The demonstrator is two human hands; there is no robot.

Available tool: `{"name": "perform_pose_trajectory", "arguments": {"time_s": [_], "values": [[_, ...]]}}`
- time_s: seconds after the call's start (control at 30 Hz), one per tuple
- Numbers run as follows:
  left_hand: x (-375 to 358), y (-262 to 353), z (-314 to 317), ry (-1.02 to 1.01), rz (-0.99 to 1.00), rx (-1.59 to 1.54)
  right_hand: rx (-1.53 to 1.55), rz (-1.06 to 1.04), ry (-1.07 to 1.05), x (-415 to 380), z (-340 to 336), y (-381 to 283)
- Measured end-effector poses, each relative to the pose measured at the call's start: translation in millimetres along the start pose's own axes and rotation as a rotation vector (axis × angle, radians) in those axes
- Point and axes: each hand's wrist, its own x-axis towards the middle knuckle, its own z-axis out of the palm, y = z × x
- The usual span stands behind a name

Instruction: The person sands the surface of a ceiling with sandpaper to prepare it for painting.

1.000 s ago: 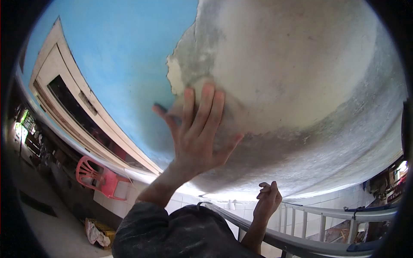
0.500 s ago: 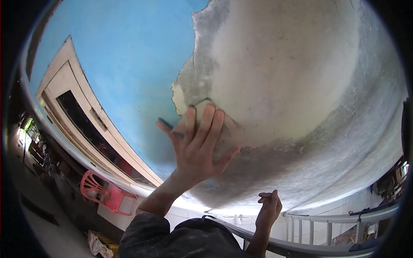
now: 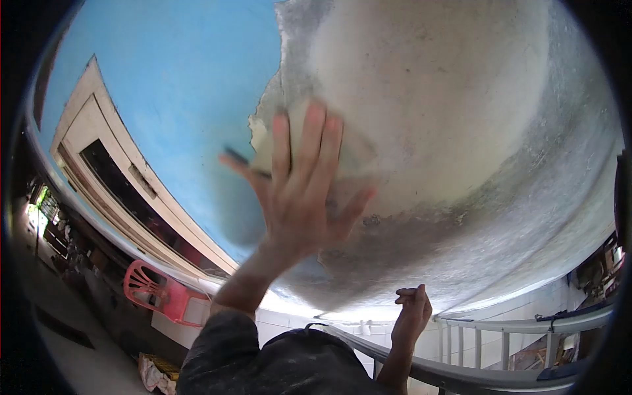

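Note:
My left hand [image 3: 296, 191] lies flat against the wall with its fingers spread, pressing a pale sheet of sandpaper [image 3: 355, 155] to the surface. The sheet shows past the fingers on both sides, and motion blurs it. Beneath and around it, blue paint [image 3: 191, 85] meets a bare grey plaster patch [image 3: 421, 99] along a ragged, peeling edge. Lower right, my right hand [image 3: 413, 309] is held up away from the wall, near a metal ladder [image 3: 474, 378]. Its fingers are curled together, with nothing visible in them.
A pale-framed door or window [image 3: 141, 178] with a dark pane is set in the wall at left. Below it stands a red plastic chair [image 3: 168, 299]. On the floor lies a yellow basket [image 3: 163, 366] with cloth. White tiles [image 3: 283, 324] line the lower wall.
My left hand has slid upward and slightly left along the wall with the sandpaper. The view has shifted a little. My right hand keeps nearly the same place and pose.

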Motion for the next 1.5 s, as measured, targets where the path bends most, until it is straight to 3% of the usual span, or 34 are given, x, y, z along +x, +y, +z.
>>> {"name": "perform_pose_trajectory", "arguments": {"time_s": [0.1,0.3,0.4,0.5,0.7,0.8,0.9,1.0,1.1,1.2,1.3,1.4,1.5], "values": [[42,-1,-17,-0.009,0.012,0.029,0.014,0.016,-0.034,-1,6,-2],[-34,17,-1,-0.110,-0.091,-0.142,0.033,-0.010,-0.013,-4,4,-6],[-23,13,8,0.007,-0.087,-0.108,0.016,0.024,-0.024,-1,3,-2],[21,1,-9,-0.023,0.095,0.028,-0.039,0.021,-0.092,-3,9,-1],[-38,11,10,-0.008,-0.004,-0.102,-0.039,0.020,-0.072,-3,3,0],[-34,10,16,0.002,-0.077,-0.028,-0.025,-0.020,-0.041,1,6,1],[19,0,0,0.069,0.011,0.034,-0.023,-0.003,-0.071,-3,7,0],[23,0,1,0.058,0.074,0.075,-0.033,0.011,-0.112,-7,11,-10],[-26,19,8,-0.045,-0.120,-0.074,0.016,-0.013,-0.070,-6,6,-8],[-37,18,17,-0.019,-0.114,-0.057,0.027,0.002,-0.039,-2,2,-6],[15,8,13,0.137,-0.002,0.002,0.008,0.001,-0.070,-3,5,-5],[44,13,-3,0.066,0.027,0.063,-0.007,0.012,-0.074,-6,7,-7],[5,22,9,0.014,-0.128,-0.026,0.004,0.002,-0.033,-5,4,-10]]}}
